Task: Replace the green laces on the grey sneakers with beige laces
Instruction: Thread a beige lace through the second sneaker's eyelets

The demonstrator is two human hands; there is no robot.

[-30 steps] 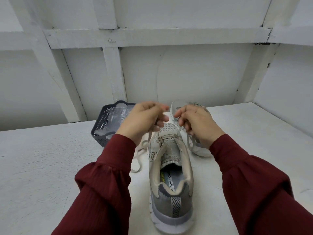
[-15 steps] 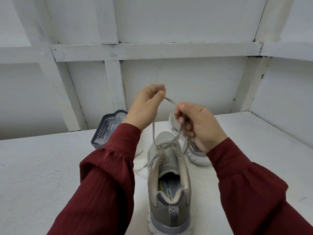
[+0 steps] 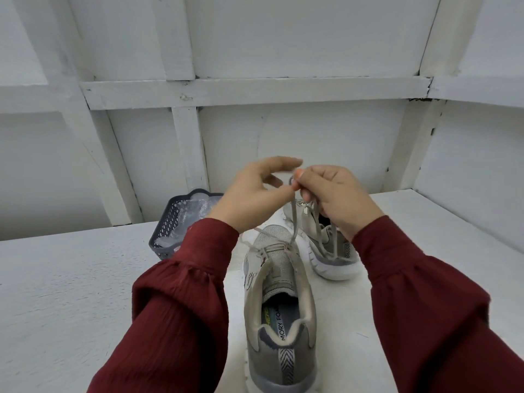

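My left hand [image 3: 255,194] and right hand [image 3: 336,199] are raised together above the near grey sneaker [image 3: 279,293], fingertips almost touching. Both grasp the beige lace [image 3: 293,222]. My left thumb pinches it against my curled fingers while the forefinger stretches out above. My right hand is curled round the lace, thumb pressed on a small loop where the hands meet. One strand runs taut from that pinch down to the front eyelets of the near sneaker, where the lace already crosses the tongue. More strands hang from under my right hand, in front of the second grey sneaker [image 3: 326,248].

The near sneaker stands upright on the white table [image 3: 71,293], heel towards me, with the printed insole showing. The second sneaker sits just beyond it to the right, partly hidden by my right hand. To the left, behind my dark red left sleeve [image 3: 175,307], stands a dark grey slotted plastic basket [image 3: 170,225] with crumpled clear plastic [image 3: 195,208] inside. White panelled walls [image 3: 312,143] close in the table at the back and right
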